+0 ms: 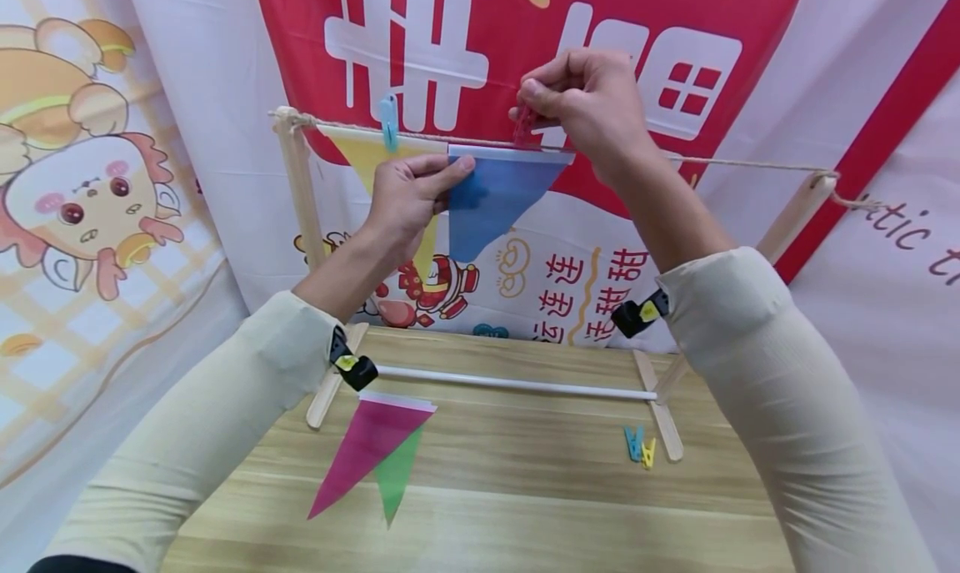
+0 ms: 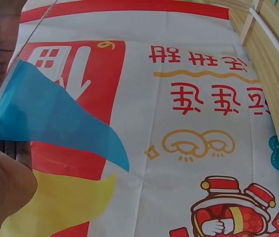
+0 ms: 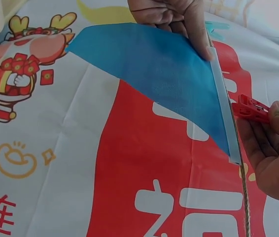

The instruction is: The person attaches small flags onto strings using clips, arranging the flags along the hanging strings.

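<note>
My left hand [image 1: 411, 196] pinches a blue triangular pennant [image 1: 498, 202] by its upper left corner, with the white top edge along a twine line [image 1: 720, 163]. Between the thumb and fingers of my right hand [image 1: 592, 98] is a red clothespin [image 1: 522, 127]; in the right wrist view its tips are right at the pennant's white edge, about midway along. A yellow pennant [image 1: 358, 149] hangs on the twine to the left, partly behind my left hand, with a light-blue clothespin [image 1: 388, 123] on its top edge.
Wooden posts [image 1: 298, 189] on feet hold the twine, joined low down by a white rod [image 1: 517, 382]. On the wooden table [image 1: 525, 506] lie a magenta pennant [image 1: 367, 448] overlapping a green pennant [image 1: 397, 473], plus a blue clothespin [image 1: 633, 444] and a yellow clothespin [image 1: 648, 454]. Behind hangs a printed cloth [image 1: 510, 306].
</note>
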Motion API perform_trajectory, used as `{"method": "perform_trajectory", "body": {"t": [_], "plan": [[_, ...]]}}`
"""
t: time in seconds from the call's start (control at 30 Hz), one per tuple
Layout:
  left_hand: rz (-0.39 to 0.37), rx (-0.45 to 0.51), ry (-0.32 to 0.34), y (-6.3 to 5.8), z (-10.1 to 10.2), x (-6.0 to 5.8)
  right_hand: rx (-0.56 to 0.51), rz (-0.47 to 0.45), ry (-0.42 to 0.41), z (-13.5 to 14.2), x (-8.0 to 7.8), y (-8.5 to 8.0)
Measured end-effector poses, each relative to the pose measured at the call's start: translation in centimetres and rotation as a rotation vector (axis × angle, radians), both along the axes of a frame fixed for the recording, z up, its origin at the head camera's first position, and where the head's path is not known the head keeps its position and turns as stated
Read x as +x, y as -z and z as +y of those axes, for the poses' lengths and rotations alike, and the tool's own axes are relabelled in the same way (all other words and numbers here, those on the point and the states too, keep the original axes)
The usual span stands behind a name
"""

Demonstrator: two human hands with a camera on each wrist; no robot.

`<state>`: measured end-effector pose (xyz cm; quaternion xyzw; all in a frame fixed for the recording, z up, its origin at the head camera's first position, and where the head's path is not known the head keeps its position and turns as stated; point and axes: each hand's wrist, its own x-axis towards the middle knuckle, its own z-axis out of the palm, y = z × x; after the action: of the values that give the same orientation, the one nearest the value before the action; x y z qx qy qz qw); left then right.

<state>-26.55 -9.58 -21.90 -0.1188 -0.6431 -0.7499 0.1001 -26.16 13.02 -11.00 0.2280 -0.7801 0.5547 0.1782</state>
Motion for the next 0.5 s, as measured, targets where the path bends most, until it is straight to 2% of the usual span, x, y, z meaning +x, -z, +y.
{"method": "perform_trajectory", "body": {"t": [0.33, 0.5], "plan": [[0.013, -0.004, -0.001, 0.1, -0.1, 0.0, 0.047, -0.04, -0.027, -1.0, -0.5, -0.5], [0.01, 0.007, 0.003, 0.0, 0.0, 0.0, 0.112, -0.036, -0.014, -1.2, -0.7, -0.6]]}}
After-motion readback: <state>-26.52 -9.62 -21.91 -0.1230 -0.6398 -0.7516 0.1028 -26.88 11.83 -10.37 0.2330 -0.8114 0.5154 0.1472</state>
